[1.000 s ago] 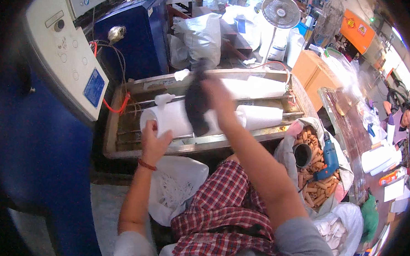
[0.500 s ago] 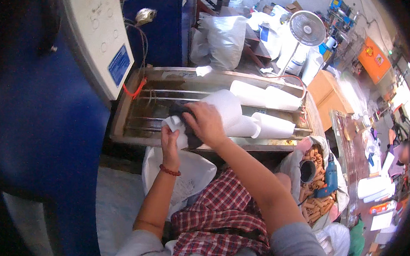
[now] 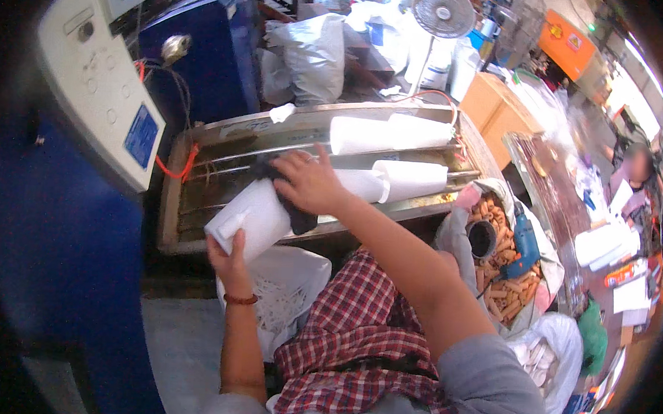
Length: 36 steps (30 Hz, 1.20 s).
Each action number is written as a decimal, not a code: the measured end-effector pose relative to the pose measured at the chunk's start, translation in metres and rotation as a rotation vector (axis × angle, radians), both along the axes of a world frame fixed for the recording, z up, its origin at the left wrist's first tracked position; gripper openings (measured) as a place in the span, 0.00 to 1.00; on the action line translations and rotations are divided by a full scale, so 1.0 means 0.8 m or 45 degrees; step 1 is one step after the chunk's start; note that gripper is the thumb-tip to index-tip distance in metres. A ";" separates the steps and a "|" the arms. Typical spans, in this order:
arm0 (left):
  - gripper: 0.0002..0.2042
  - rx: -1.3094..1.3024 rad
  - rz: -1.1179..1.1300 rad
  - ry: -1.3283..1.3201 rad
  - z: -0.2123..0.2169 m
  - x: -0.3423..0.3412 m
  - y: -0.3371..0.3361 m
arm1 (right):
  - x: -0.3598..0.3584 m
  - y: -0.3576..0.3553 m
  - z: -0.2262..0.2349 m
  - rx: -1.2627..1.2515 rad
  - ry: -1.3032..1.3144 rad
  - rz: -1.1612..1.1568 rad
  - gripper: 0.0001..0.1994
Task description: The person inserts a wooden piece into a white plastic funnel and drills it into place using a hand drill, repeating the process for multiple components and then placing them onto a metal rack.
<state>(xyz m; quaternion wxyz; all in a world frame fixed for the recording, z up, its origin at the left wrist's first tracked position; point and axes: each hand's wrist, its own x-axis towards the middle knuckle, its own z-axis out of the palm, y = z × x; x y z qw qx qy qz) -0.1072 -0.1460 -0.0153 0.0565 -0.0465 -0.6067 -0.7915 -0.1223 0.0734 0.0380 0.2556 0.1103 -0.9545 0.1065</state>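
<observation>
A white cone-like roll point(image 3: 251, 217) lies slanted over the near-left side of a shallow wooden-framed tray point(image 3: 170, 218). My left hand point(image 3: 230, 262) grips its lower left end, thumb on top and fingers underneath. My right hand point(image 3: 312, 182) curls over a black cloth point(image 3: 301, 219) wrapped across the roll's other end; some fingertips are hidden in the cloth. Just right of this hand, another white roll point(image 3: 363, 183) lies in line with a further white roll point(image 3: 415, 179). Two more white rolls point(image 3: 360, 136) lie end to end on the far rods.
Below the tray is a white bag point(image 3: 287, 290) holding scraps. To the right, a sack of brown tubes point(image 3: 499, 288) carries a blue drill point(image 3: 524, 245). A machine panel point(image 3: 104, 86) juts in at left. A fan point(image 3: 442, 12) stands behind; a person point(image 3: 635, 172) sits far right.
My left hand has moved down and left with the roll's end, and more of the white roll shows beyond the black cloth. The whole view has shifted to the right.
</observation>
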 end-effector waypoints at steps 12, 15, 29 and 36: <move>0.26 0.558 -0.261 -0.419 0.017 0.027 0.031 | 0.053 0.000 -0.036 -1.578 0.592 -0.233 0.22; 0.22 0.768 -0.336 -0.617 0.002 0.046 0.051 | 0.056 0.014 -0.046 -2.234 0.625 -0.167 0.24; 0.23 0.639 -0.450 -0.594 0.050 0.102 0.141 | 0.260 0.019 0.000 -2.469 -0.352 -0.270 0.15; 0.21 0.200 -0.745 -0.626 -0.001 0.116 0.069 | 0.518 0.182 -0.020 -1.049 -0.086 -0.910 0.14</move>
